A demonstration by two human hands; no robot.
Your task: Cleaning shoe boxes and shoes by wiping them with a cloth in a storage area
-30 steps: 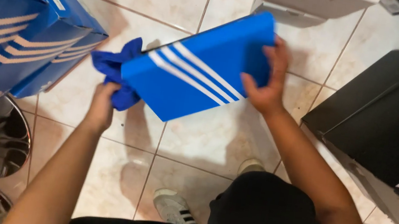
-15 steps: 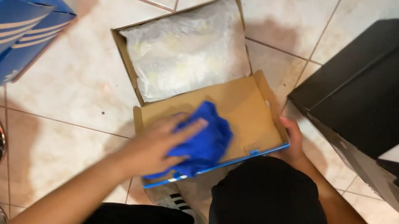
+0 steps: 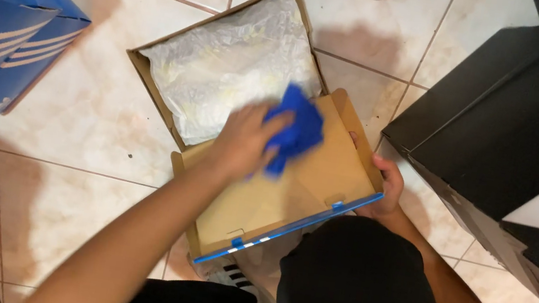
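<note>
A blue cloth [image 3: 295, 132] is pressed by the left hand [image 3: 242, 142] against the inside of the opened lid [image 3: 277, 195] of a shoe box [image 3: 153, 73] — the lid's far edge is gripped by the right hand [image 3: 385, 190], beside the paper-filled tray.

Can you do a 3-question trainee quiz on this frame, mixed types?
1. True or false: the left hand presses a blue cloth on the inside of the open lid of the shoebox.
2. What fills the shoebox? A) white tissue paper B) bare shoes C) nothing
3. Where is the right hand?

Key
1. True.
2. A.
3. At the lid's right edge, gripping it.
</note>
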